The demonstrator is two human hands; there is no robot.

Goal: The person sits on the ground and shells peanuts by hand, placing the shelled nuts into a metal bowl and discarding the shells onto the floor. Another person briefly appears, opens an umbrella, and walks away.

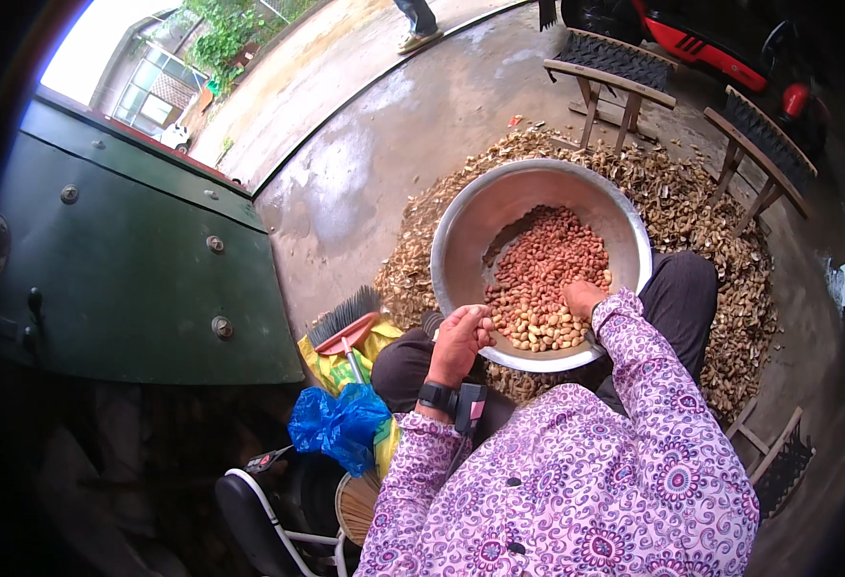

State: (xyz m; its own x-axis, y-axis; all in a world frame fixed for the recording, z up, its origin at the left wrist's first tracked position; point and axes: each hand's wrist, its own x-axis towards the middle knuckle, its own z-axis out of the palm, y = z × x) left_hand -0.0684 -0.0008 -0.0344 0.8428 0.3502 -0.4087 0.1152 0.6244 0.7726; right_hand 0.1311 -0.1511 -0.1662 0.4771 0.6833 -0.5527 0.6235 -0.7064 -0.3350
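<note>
**Two hands at a bowl of shelled peanuts**

One metal bowl (461,221) rests against the person's knees, ringed by a heap of empty peanut shells (701,221) on the concrete floor (365,173). The shelled peanuts (547,274), too many to count, fill the bowl's near side. The left hand (461,338) hovers at the near rim, fingers curled loosely inward; whether it pinches a nut cannot be told. The right hand (583,296) lies down among the peanuts, fingers bent and partly buried. One black wristband (437,396) sits on the left wrist. Beside the left knee: one blue plastic bag (338,425), one red-handled broom (347,327). Three wooden racks (615,72) stand beyond the shells.
</note>
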